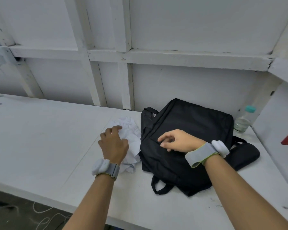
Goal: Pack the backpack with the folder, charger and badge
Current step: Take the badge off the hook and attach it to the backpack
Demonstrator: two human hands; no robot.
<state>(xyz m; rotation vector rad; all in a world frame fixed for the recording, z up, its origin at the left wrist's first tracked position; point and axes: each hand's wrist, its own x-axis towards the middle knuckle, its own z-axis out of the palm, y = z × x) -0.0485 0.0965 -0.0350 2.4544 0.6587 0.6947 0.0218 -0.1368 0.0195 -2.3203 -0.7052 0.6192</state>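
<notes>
Seen from the head, the black backpack (189,127) lies flat and limp on the white desk (48,130), apparently closed. The folder, charger and badge are not in view. The right hand (178,141) rests on the backpack with thumb and forefinger nearly together at a seam; I cannot tell whether they pinch a zip pull. The left hand (114,143) rests with loosely bent fingers on crumpled paper (131,123) touching the bag. Tugging the soft fabric could bunch it, and pushing the bag back could tip the bottle (243,122) just behind.
</notes>
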